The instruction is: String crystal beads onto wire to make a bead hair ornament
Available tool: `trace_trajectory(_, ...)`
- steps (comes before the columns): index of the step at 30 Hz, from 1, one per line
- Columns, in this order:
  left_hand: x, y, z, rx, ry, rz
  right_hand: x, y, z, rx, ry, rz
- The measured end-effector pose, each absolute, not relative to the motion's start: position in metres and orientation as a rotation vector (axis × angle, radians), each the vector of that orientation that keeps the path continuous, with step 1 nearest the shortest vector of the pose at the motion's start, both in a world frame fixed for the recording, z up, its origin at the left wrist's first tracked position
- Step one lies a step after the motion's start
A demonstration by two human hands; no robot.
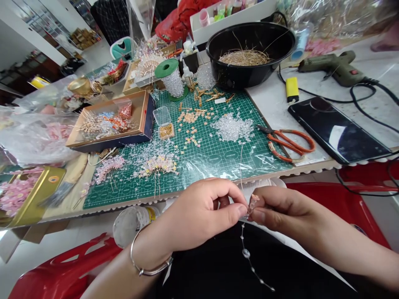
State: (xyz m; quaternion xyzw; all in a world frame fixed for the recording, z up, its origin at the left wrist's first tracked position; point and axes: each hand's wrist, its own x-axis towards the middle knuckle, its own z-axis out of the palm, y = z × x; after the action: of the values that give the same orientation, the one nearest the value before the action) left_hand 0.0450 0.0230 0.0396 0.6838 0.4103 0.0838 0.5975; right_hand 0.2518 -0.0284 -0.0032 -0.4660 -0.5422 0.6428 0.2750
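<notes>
My left hand and my right hand meet just past the table's front edge, above my lap. Both are closed in a pinch on a beaded wire. Between the fingertips shows a small peach flower bead with clear beads under it. A thin wire end rises from the left fingertips. Below the hands hangs a strand of clear beads against dark clothing. On the green cutting mat behind lie a pile of clear beads, peach flower beads and a beaded hair comb.
Orange-handled pliers and a phone lie on the right, with a glue gun and yellow lighter behind. A black basin, bead spool and open box stand farther back. Red stools are below.
</notes>
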Motion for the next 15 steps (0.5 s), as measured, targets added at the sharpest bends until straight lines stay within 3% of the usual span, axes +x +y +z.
trace_trajectory(9, 0.04, 0.027, 0.049, 1.849, 0.923, 0.223, 0.256, -0.036, -0.016, -1.225, -1.193, 1.948)
trace_trajectory(15, 0.031, 0.041, 0.023, 1.273, 0.627, 0.146, 0.25, -0.035, -0.014, -0.96, -0.762, 2.188)
